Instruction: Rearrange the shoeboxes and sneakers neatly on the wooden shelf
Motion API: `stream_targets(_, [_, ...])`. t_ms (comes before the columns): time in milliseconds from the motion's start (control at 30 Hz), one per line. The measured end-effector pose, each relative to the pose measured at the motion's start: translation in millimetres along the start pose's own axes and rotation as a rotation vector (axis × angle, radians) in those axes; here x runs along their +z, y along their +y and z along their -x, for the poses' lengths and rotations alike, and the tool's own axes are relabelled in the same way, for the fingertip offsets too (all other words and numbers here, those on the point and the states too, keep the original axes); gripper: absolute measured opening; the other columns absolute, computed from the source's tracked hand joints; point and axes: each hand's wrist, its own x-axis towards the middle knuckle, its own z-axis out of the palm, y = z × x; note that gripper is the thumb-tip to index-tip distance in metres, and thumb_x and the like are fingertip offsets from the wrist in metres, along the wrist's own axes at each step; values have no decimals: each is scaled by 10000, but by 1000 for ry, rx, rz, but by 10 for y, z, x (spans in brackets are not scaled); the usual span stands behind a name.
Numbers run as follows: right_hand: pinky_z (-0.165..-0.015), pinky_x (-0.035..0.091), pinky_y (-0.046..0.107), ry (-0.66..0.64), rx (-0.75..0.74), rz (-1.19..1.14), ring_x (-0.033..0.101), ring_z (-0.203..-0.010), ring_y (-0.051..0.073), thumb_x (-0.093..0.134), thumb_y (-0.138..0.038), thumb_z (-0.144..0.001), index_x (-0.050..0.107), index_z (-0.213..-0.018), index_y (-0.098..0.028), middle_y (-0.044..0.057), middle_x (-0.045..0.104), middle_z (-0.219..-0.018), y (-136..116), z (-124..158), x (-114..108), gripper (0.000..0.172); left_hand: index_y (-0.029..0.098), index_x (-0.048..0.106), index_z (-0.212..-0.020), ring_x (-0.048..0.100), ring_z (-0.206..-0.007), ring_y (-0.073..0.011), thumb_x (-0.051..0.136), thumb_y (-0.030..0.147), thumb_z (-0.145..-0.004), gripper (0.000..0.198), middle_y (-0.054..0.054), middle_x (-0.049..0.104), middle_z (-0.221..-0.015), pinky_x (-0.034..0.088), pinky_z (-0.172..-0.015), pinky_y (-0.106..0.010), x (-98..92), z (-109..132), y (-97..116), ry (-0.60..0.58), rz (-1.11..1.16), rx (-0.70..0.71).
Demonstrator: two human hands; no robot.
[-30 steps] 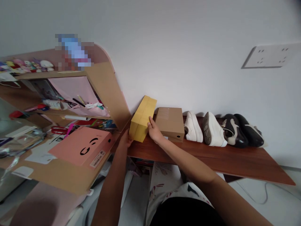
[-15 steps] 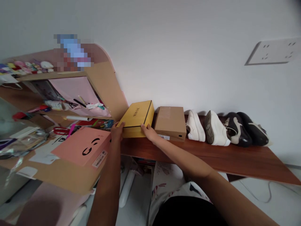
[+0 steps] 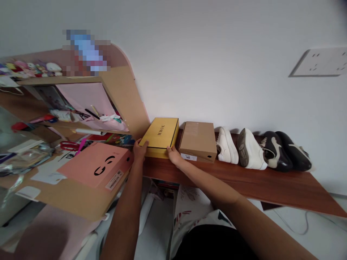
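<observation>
A yellow box (image 3: 161, 133) with dark edging lies on the left end of the reddish-brown wooden shelf (image 3: 244, 184), against the wall. My left hand (image 3: 140, 148) grips its front left corner, thumb on the lid. At the front right corner, my right hand (image 3: 173, 155) holds the same box with thumb and fingers. Just to the right, a brown cardboard box (image 3: 197, 139) sits with a small gap between the two. Farther right stand white shoes (image 3: 227, 146) and black shoes (image 3: 278, 151).
A pink box (image 3: 94, 164) rests on the cluttered desk (image 3: 67, 202) at the left. The desk's upright side panel (image 3: 127, 97) rises beside the yellow box. A wall socket plate (image 3: 320, 63) is at the upper right.
The yellow box has turned slightly and now sits flatter on the shelf, with both hands still on it. The camera view has shifted a little.
</observation>
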Motion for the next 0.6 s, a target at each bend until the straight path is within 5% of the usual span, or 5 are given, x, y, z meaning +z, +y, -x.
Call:
stream_targets(100, [-1190,291,413,29,67,78,442,-1417,288,535,-443,-927,459,-1442,-68,206,518,-1467,-66,80,10,642,182,592,-1057,612,-1133,-248,787,238,-693,417,-120,634,-1161,427,-1058,-362,-18,14,30,18,-53,49])
stream_targets(200, [-1183,313,441,-40,-38,85,485,-1385,290,574,-405,-906,508,-1413,-103,177,557,-1438,-115,196,-111,594,149,571,-1104,513,-1287,-297,782,216,-684,475,-177,582,-1257,322,-1149,-404,-29,58,112,94,-112,143])
stream_targets(367, [-1189,320,459,3,-245,49,491,-1381,269,624,-518,-859,523,-1416,-175,134,540,-1465,-228,353,-825,662,118,546,-1216,408,-1383,-314,673,247,-782,471,-199,535,-1342,231,-1203,-465,132,290,333,158,-222,385])
stream_targets(467, [-1153,376,467,140,-312,113,510,-1362,279,591,-538,-876,529,-1406,-182,138,547,-1457,-273,395,-1410,642,141,549,-1246,500,-1311,-258,578,276,-864,406,-162,563,-1342,331,-1162,-421,366,579,393,-14,-119,397])
stream_targets(600, [-1141,387,480,345,-280,216,489,-1376,288,565,-482,-892,511,-1412,-167,157,523,-1473,-133,385,-1963,611,167,605,-1205,599,-1207,-217,472,254,-922,324,-126,645,-1274,413,-1103,-378,677,1090,244,-320,-12,226])
